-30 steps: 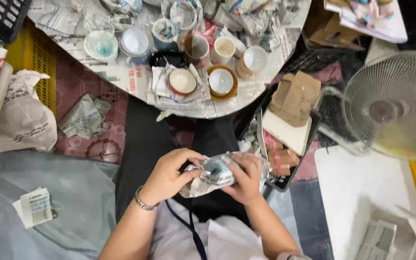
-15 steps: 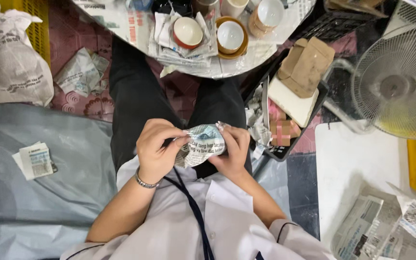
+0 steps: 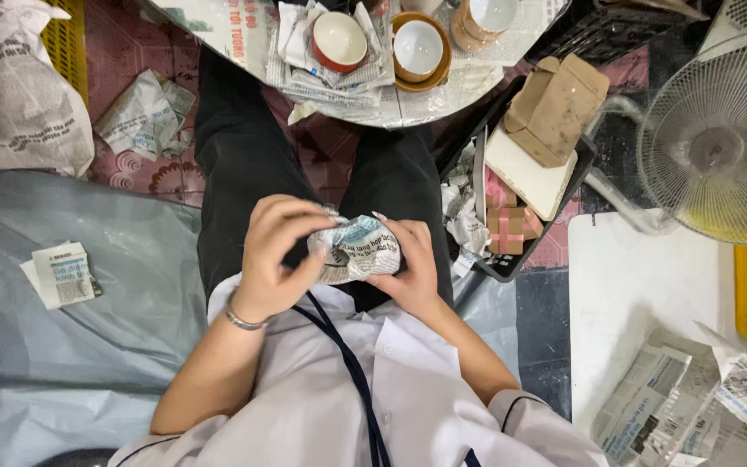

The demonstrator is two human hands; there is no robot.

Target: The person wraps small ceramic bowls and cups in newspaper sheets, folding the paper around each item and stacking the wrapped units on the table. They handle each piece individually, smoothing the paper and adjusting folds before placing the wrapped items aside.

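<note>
We hold a small rounded bundle wrapped in crumpled printed newspaper [image 3: 358, 249] over our lap, between both hands. Our left hand [image 3: 280, 255] curls its fingers over the bundle's top from nine o'clock; our right hand [image 3: 408, 264] cups it from three o'clock, fingers closed around the paper. Whatever is inside is hidden, but we judge it light, hard and breakable, like the cups beyond. The paper is soft and could slip or unfold, so we'd grip across the loose folds, palms under the bulk. At twelve o'clock, the round newspaper-covered surface [image 3: 443, 95] carries a red-rimmed ceramic bowl [image 3: 339, 41] and an orange-rimmed ceramic bowl [image 3: 419, 49]. Toward two o'clock lie folded brown cardboard boxes [image 3: 555, 104].
</note>
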